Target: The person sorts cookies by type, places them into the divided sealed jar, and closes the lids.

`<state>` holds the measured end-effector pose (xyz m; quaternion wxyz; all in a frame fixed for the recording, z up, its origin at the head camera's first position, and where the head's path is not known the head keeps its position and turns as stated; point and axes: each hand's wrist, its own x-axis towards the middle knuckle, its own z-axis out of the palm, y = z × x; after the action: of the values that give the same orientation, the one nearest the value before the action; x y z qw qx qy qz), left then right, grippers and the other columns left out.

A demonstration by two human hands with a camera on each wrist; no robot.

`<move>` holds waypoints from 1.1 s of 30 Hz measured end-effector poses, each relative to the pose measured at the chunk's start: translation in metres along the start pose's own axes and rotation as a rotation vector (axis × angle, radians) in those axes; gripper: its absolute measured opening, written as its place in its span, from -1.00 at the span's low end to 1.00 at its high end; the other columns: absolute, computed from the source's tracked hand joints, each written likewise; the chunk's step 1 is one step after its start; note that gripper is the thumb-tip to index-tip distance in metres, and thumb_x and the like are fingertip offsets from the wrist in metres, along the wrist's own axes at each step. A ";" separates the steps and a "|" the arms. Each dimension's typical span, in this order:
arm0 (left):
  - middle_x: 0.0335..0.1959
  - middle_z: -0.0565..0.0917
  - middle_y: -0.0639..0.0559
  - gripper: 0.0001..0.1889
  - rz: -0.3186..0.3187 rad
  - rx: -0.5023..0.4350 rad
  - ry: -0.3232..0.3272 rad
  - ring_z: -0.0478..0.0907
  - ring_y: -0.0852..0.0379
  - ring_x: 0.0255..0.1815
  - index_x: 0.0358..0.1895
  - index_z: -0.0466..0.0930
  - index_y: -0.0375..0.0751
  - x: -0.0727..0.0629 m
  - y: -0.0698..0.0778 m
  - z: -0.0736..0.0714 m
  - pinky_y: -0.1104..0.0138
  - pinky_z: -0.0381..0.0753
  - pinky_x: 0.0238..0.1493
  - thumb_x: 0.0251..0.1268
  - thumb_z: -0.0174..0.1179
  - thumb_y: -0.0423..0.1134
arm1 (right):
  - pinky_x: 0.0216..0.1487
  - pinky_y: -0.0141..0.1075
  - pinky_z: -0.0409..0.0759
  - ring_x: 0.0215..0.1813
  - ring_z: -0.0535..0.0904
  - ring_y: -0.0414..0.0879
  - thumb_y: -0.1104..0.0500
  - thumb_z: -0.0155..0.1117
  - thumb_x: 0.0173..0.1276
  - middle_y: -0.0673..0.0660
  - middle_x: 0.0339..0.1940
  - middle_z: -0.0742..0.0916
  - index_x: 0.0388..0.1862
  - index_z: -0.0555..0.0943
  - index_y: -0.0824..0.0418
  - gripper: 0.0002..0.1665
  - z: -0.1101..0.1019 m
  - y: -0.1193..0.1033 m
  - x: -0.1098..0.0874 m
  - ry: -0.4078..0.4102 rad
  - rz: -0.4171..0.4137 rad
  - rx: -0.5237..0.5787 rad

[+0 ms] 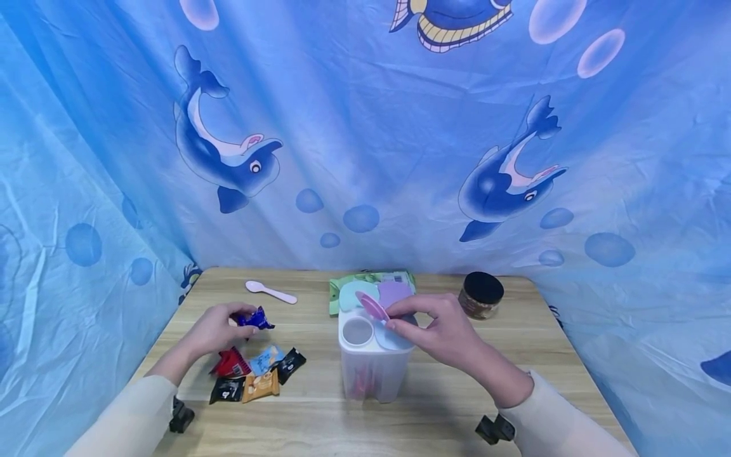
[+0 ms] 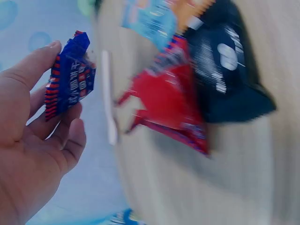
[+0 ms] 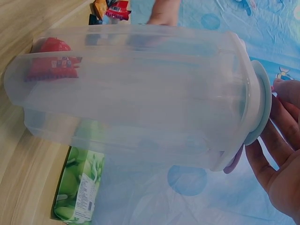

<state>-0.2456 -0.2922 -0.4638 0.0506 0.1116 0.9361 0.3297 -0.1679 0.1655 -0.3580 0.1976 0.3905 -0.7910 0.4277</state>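
Note:
My left hand point(image 1: 216, 331) pinches a blue wrapped snack packet point(image 2: 72, 77) between thumb and fingers, above the table's left side. A clear plastic storage container point(image 3: 140, 93) with a white top stands mid-table, a red snack packet point(image 3: 54, 68) at the bottom of one compartment. My right hand point(image 1: 442, 327) pinches the raised pink lid point(image 1: 372, 307) of its front left compartment, whose round opening point(image 1: 358, 331) is uncovered. Near the left hand lie a red packet point(image 2: 166, 98), a light blue packet point(image 1: 266, 360), an orange packet point(image 1: 261, 385) and two black packets point(image 1: 291, 364).
Behind the left hand lies a pale pink spoon point(image 1: 271, 292). A green package point(image 3: 79, 183) sits behind the container. At the back right of the wooden table point(image 1: 514, 374) stands a jar with a black lid point(image 1: 482, 289). A blue printed curtain point(image 1: 371, 158) hangs behind.

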 end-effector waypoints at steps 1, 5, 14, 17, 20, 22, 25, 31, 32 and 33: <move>0.03 0.69 -0.17 -0.37 0.010 -0.004 0.013 0.59 0.03 -0.18 0.32 0.56 -0.27 0.000 0.005 -0.002 0.26 0.62 -0.40 0.27 0.45 -0.03 | -0.27 -0.27 0.70 -0.29 0.72 -0.28 0.26 0.55 0.24 -0.08 -0.30 0.84 -0.18 0.82 0.06 -0.82 0.000 0.000 0.000 0.000 -0.001 -0.002; 0.06 0.69 -0.17 -0.37 0.074 -0.019 0.068 0.58 0.05 -0.30 0.33 0.57 -0.17 -0.004 0.031 -0.012 0.26 0.60 -0.43 0.26 0.45 0.03 | -0.28 -0.27 0.69 -0.29 0.72 -0.28 0.25 0.56 0.24 -0.09 -0.30 0.84 -0.19 0.82 0.05 -0.82 -0.001 0.000 0.000 0.000 -0.003 -0.009; 0.20 0.68 0.00 -0.46 0.291 -0.013 0.134 0.58 0.03 0.01 0.29 0.63 0.06 -0.023 0.114 -0.022 0.22 0.60 -0.16 0.25 0.45 0.06 | -0.28 -0.30 0.69 -0.31 0.71 -0.28 0.27 0.55 0.24 -0.08 -0.32 0.84 -0.19 0.82 0.07 -0.83 -0.001 0.001 -0.001 0.004 -0.013 0.006; 0.21 0.69 0.10 -0.49 0.380 -0.023 0.134 0.60 0.02 0.13 0.25 0.65 0.12 -0.029 0.140 -0.021 0.11 0.59 0.01 0.23 0.47 0.03 | -0.28 -0.29 0.69 -0.30 0.72 -0.28 0.26 0.55 0.25 -0.08 -0.32 0.84 -0.19 0.82 0.07 -0.83 -0.001 0.000 -0.001 0.001 -0.010 0.008; 0.22 0.67 0.15 -0.50 0.456 -0.046 0.117 0.60 0.05 0.17 0.22 0.66 0.16 -0.033 0.162 -0.019 0.11 0.59 0.06 0.19 0.50 0.01 | -0.28 -0.29 0.69 -0.28 0.73 -0.28 0.25 0.55 0.24 -0.09 -0.31 0.84 -0.19 0.82 0.06 -0.83 -0.001 -0.001 -0.001 -0.001 0.003 0.004; 0.22 0.66 0.18 -0.50 0.489 -0.067 0.098 0.60 0.10 0.14 0.21 0.66 0.19 -0.035 0.175 -0.018 0.17 0.60 0.03 0.18 0.51 0.01 | -0.28 -0.28 0.70 -0.27 0.73 -0.28 0.25 0.55 0.24 -0.09 -0.30 0.84 -0.19 0.82 0.06 -0.83 -0.001 -0.001 -0.001 -0.002 0.006 0.001; 0.19 0.66 0.23 -0.51 0.537 -0.089 0.066 0.57 0.15 0.14 0.20 0.66 0.21 -0.036 0.190 -0.015 0.19 0.62 0.06 0.17 0.52 0.01 | -0.25 -0.27 0.71 -0.24 0.75 -0.27 0.24 0.56 0.24 -0.09 -0.28 0.84 -0.18 0.82 0.06 -0.82 -0.001 -0.001 -0.001 -0.003 0.014 -0.006; 0.09 0.69 0.31 -0.58 0.691 -0.075 0.016 0.53 0.19 0.20 0.11 0.72 0.17 -0.034 0.207 -0.008 0.10 0.59 0.17 0.16 0.54 -0.11 | -0.17 -0.25 0.74 -0.19 0.77 -0.26 0.23 0.56 0.24 -0.09 -0.25 0.85 -0.16 0.82 0.07 -0.82 -0.001 -0.003 0.000 -0.014 0.032 -0.005; 0.07 0.69 0.30 -0.60 0.720 -0.063 0.011 0.53 0.19 0.19 0.10 0.73 0.15 -0.033 0.209 -0.007 0.11 0.59 0.17 0.16 0.54 -0.13 | -0.16 -0.25 0.74 -0.18 0.77 -0.25 0.23 0.56 0.24 -0.09 -0.24 0.85 -0.16 0.82 0.07 -0.82 -0.001 -0.003 0.000 -0.014 0.033 -0.005; 0.06 0.70 0.30 -0.61 0.749 -0.050 0.010 0.54 0.19 0.18 0.08 0.74 0.12 -0.032 0.211 -0.005 0.11 0.59 0.18 0.16 0.53 -0.15 | -0.16 -0.26 0.74 -0.18 0.77 -0.25 0.24 0.56 0.24 -0.09 -0.24 0.85 -0.16 0.82 0.07 -0.81 -0.001 -0.003 0.000 -0.014 0.034 -0.004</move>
<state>-0.1780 -0.1433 -0.3261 -0.0754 0.4435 0.8223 0.3486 -0.1655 0.1653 -0.3559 0.1855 0.3796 -0.7998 0.4265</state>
